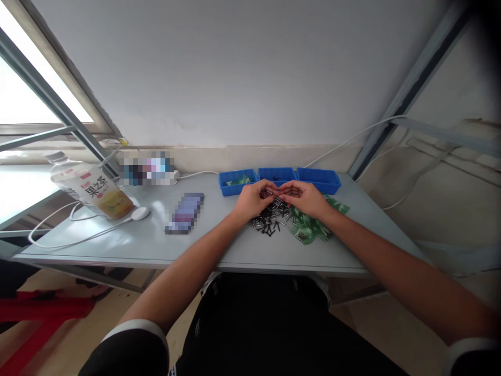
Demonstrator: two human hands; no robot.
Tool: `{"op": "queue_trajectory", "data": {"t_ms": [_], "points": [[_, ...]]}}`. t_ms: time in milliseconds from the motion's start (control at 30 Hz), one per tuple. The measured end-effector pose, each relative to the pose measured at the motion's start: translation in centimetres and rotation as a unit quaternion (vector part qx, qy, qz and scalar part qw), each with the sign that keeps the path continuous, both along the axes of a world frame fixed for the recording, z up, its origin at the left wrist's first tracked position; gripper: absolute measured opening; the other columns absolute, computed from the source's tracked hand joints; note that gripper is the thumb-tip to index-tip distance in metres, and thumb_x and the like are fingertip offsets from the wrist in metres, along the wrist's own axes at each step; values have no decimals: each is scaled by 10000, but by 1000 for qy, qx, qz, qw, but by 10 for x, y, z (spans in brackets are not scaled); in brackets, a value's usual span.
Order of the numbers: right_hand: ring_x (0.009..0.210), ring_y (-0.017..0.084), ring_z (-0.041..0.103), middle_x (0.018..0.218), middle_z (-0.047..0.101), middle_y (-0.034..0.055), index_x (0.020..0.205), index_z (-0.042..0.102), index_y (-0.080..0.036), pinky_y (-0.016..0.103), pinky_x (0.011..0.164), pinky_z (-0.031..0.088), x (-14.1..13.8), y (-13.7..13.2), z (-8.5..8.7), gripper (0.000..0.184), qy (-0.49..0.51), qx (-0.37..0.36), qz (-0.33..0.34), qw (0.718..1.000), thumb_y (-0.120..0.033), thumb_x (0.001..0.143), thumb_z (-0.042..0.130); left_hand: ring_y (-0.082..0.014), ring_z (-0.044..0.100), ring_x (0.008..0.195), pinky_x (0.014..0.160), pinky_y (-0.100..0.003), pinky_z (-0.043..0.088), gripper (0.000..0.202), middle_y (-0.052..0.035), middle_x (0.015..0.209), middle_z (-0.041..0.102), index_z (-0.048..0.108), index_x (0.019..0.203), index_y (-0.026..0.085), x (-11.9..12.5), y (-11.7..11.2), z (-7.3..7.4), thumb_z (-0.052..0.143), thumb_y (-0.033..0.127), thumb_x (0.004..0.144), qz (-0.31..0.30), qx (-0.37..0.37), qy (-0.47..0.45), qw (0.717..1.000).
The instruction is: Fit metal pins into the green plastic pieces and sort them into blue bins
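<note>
My left hand (253,199) and my right hand (305,199) meet fingertip to fingertip above a pile of small dark screws (271,220) on the grey table (148,241). Both hands have their fingers curled and pinched together. Whatever they pinch is too small to make out. A heap of small green plastic bags (313,227) lies under and beside my right wrist. Just behind my hands stand three blue bins (318,180) in a row.
A tilted tea bottle (92,190) lies at the table's left, with a white mouse-like device (140,213) and white cables beside it. A phone-like slab (185,213) lies left of centre. Metal frame posts rise at both back corners. A red stool stands lower left.
</note>
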State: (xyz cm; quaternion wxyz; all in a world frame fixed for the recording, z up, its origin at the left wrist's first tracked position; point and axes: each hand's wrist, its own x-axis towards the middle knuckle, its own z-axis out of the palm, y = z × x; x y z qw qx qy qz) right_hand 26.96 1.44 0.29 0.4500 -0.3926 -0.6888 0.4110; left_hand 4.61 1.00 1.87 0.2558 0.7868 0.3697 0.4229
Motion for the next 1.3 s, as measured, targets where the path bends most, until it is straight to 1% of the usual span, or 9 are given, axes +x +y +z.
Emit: {"op": "queue_trajectory", "data": {"t_ms": [233, 333, 433, 600, 700, 833, 933, 1100, 1300], "points": [[872, 236, 764, 1007, 814, 79, 1057, 756, -208, 362, 745, 628, -3, -5, 3, 270, -81, 68, -27, 994, -417, 887, 769, -161, 760, 896, 816, -273, 563, 266, -26, 977, 819, 728, 1032, 171, 3, -3, 5, 660, 64, 798, 22, -31, -2, 999], [847, 234, 751, 995, 814, 75, 1057, 764, -213, 370, 774, 607, -3, -8, 6, 214, -167, 150, -51, 973, -369, 916, 727, -161, 749, 910, 816, -274, 564, 252, -27, 980, 803, 729, 1009, 171, 3, -1, 1, 650, 65, 794, 33, -29, 10, 999], [847, 236, 738, 1056, 812, 79, 1092, 756, -222, 371, 777, 597, -2, -10, 8, 223, -224, 206, -37, 952, -344, 907, 735, -153, 738, 880, 805, -276, 571, 271, -19, 957, 791, 728, 1011, 174, 2, 2, -3, 642, 51, 786, 32, -27, 14, 999], [820, 217, 738, 1107, 812, 68, 1156, 724, -235, 359, 763, 605, -1, -9, 6, 254, -229, 191, -32, 954, -341, 926, 727, -160, 755, 906, 860, -294, 597, 304, -41, 992, 802, 726, 1052, 167, 1, 3, -5, 646, 22, 797, 27, -39, -10, 999], [925, 257, 750, 1138, 804, 85, 1164, 742, -239, 405, 832, 615, 0, -8, 4, 278, -250, 201, -32, 947, -375, 921, 752, -167, 756, 919, 866, -302, 609, 252, -56, 1013, 801, 722, 1086, 170, 2, 2, -3, 661, 78, 859, 36, -36, -32, 998], [1190, 316, 693, 1211, 796, 91, 1196, 774, -264, 494, 1031, 570, 0, -6, 3, 317, -285, 246, 47, 925, -369, 898, 804, -174, 743, 950, 825, -293, 593, 189, -54, 1035, 790, 725, 1129, 186, 2, 1, 0, 647, 212, 958, 69, -14, -31, 997], [1162, 302, 689, 1175, 809, 75, 1170, 787, -267, 490, 1030, 561, -1, -4, 4, 238, -300, 264, 78, 913, -275, 935, 752, -174, 739, 959, 807, -285, 581, 197, -52, 1047, 785, 724, 1147, 189, 1, 1, 1, 642, 236, 973, 72, -11, -26, 997], [1030, 271, 719, 1046, 819, 60, 1010, 798, -254, 432, 927, 575, 1, -1, 2, 129, -305, 268, 45, 913, -216, 961, 685, -181, 740, 966, 817, -293, 578, 200, -52, 1056, 787, 723, 1153, 194, 1, 2, 0, 634, 242, 981, 71, -5, -15, 997], [901, 245, 741, 1003, 821, 49, 953, 800, -247, 385, 847, 577, 2, -5, 8, 97, -253, 230, -34, 939, -255, 913, 711, -184, 743, 961, 805, -287, 576, 206, -56, 1046, 789, 723, 1150, 184, 1, -1, 3, 639, 226, 966, 66, -3, -3, 998]]}}
